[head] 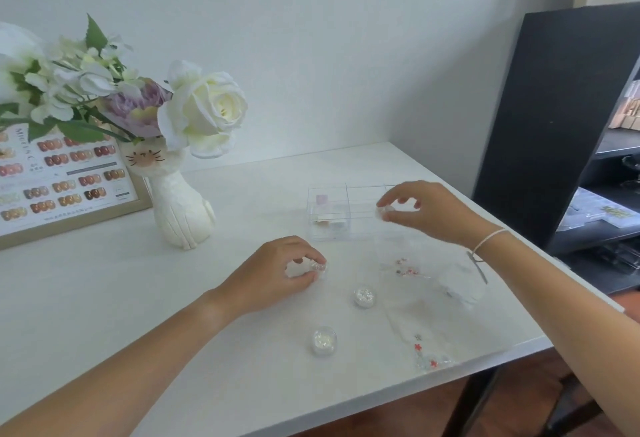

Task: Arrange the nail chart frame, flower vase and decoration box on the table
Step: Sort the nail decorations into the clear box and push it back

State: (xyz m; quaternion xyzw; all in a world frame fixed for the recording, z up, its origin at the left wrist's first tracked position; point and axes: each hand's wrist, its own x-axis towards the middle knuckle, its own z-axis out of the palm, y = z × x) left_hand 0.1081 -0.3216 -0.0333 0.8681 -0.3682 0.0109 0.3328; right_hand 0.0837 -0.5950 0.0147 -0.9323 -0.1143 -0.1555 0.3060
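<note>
A clear decoration box [346, 215] with compartments stands on the white table [104, 298] right of centre. My right hand [426, 211] hovers at the box's right end and pinches a small clear jar [385, 211]. My left hand [277, 274] rests on the table in front of the box and pinches another small glitter jar [318, 266]. The white cat-shaped flower vase [180, 215] with white and purple flowers stands at the left. Behind it leans the wooden nail chart frame [62, 180], partly hidden by the blooms.
Two more glitter jars [364, 295] [323, 341] sit on the table near me. Clear plastic bags of small decorations [429, 357] lie at the right front, near the table edge. A black shelf unit [554, 125] stands right of the table.
</note>
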